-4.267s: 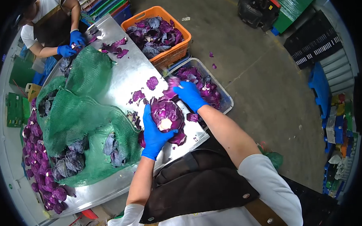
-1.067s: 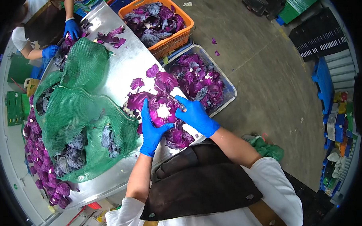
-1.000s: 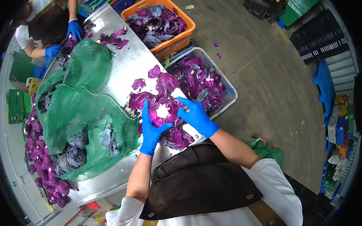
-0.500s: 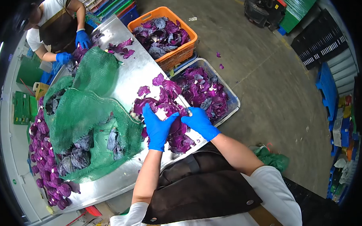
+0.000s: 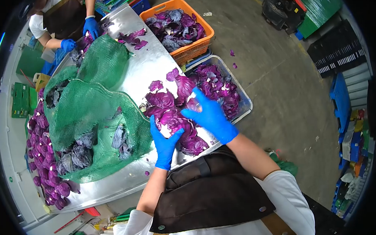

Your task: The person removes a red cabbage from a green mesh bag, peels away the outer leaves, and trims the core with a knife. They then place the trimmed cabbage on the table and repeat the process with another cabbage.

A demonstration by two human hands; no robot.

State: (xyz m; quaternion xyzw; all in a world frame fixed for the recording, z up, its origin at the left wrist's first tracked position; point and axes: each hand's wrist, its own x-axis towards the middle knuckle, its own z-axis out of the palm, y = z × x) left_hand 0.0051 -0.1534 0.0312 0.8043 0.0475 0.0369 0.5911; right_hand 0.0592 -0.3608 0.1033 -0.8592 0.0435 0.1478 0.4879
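My left hand [image 5: 165, 146], in a blue glove, has fingers and thumb around a purple cabbage [image 5: 170, 123] with a pale cut patch, at the metal table's near edge. My right hand [image 5: 215, 120], also blue-gloved, hovers just right of it over loose cabbage leaves [image 5: 195, 145]. Its thumb and forefinger stand apart, with a motion-smeared, pale shape between them; I cannot make out what it is. More loose leaves [image 5: 183, 85] lie beyond my hands. A green mesh sack [image 5: 100, 108] holding dark outer leaves lies left of my left hand.
A grey bin [image 5: 246, 101] of leaves stands against the table's right side, with an orange crate [image 5: 204, 40] of leaves behind it. Many cabbages [image 5: 42, 143] line the table's left side. Across the metal table [image 5: 143, 69], a co-worker's gloved hands [image 5: 91, 27] handle leaves.
My right hand has lifted away rightward from the cabbage, its fingers spreading. A narrow metal piece, knife-like, showed at its fingers before and is not clear now. My left hand stays on the cabbage.
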